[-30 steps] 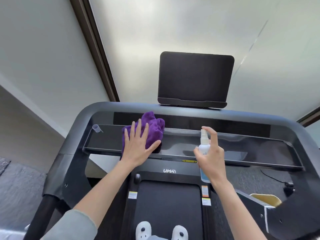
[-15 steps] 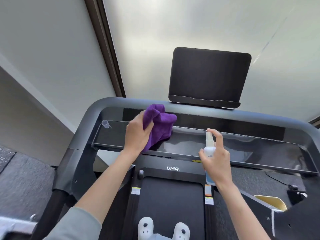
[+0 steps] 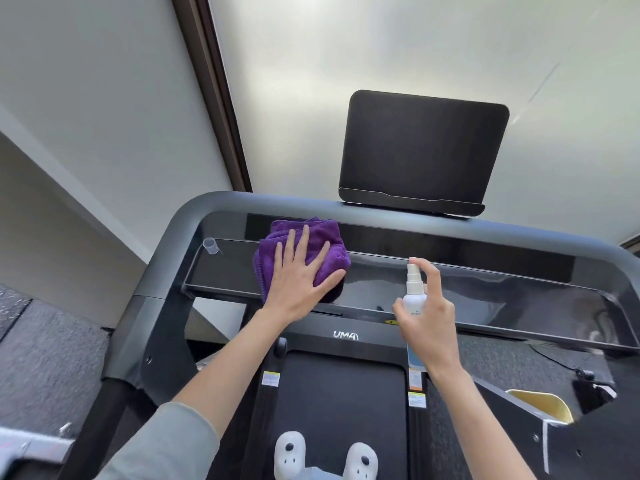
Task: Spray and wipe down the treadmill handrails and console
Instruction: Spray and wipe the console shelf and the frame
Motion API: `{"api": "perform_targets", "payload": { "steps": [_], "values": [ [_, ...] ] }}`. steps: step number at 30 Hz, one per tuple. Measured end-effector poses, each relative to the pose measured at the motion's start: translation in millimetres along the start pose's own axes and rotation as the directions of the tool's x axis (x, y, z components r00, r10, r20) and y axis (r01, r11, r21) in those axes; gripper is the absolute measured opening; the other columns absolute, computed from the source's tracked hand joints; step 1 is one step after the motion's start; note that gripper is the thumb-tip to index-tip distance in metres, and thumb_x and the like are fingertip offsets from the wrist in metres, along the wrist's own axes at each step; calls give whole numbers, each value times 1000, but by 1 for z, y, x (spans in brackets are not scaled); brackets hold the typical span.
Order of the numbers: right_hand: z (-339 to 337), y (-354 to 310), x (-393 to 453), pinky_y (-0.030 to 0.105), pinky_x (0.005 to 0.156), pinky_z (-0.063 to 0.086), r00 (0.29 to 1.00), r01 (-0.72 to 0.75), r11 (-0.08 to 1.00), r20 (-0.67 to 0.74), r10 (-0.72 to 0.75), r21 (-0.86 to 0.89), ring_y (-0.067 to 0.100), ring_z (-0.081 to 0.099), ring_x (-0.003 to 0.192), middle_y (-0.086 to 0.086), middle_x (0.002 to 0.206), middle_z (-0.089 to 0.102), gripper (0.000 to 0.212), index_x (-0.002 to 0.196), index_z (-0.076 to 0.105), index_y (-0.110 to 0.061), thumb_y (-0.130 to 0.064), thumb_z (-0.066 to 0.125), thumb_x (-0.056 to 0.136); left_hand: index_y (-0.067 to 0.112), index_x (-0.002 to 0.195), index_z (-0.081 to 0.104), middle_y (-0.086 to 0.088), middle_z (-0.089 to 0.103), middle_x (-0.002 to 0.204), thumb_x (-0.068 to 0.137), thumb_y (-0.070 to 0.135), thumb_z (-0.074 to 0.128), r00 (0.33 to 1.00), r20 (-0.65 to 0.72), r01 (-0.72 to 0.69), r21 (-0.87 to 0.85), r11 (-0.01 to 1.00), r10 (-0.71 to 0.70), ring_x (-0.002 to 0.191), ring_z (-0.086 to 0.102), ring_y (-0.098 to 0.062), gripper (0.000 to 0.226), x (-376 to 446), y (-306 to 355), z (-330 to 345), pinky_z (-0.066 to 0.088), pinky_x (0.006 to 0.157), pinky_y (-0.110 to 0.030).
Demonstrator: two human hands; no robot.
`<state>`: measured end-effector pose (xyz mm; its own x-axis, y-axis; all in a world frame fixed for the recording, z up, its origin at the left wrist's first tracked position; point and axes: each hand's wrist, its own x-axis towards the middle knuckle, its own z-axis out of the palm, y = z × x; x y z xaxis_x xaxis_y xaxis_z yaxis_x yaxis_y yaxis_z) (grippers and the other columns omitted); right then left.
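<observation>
Head view: spray bottle [image 3: 414,299] upright, contents unreadable.

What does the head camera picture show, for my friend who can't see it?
A person's left hand presses a purple cloth flat on a black treadmill console, while the right hand holds a small white spray bottle upright, a finger on its nozzle.

Plush cloth [image 3: 325,244], glossy console [image 3: 485,292]
</observation>
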<state>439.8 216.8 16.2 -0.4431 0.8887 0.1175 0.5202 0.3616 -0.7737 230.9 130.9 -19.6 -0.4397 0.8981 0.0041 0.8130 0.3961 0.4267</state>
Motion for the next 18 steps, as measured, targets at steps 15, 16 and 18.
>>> {"api": "perform_targets", "payload": {
  "steps": [15,16,18],
  "values": [
    [7,2,5,28,49,40,999,12,1000,38,-12,7,10,34,42,-10,43,35,66,130,43,-37,2,62,81,47,148,27,-17,32,148,87,75,18,840,-272,517,141,844,-469,140,23,-40,68,3,-8,14,11,108,-71],
    [7,1,6,27,49,39,999,8,1000,33,-9,8,10,33,42,-10,44,34,65,130,43,-36,3,62,81,46,150,20,-18,28,150,87,75,18,822,-247,553,137,821,-513,140,20,-41,69,9,0,14,11,108,-71],
    [7,-2,7,29,50,40,1000,3,1000,31,-4,24,12,34,43,-9,46,35,65,129,43,-37,3,62,81,43,153,9,-20,22,153,87,76,17,822,-210,563,154,812,-530,141,16,-42,74,19,22,18,10,109,-69]
  ]
}}
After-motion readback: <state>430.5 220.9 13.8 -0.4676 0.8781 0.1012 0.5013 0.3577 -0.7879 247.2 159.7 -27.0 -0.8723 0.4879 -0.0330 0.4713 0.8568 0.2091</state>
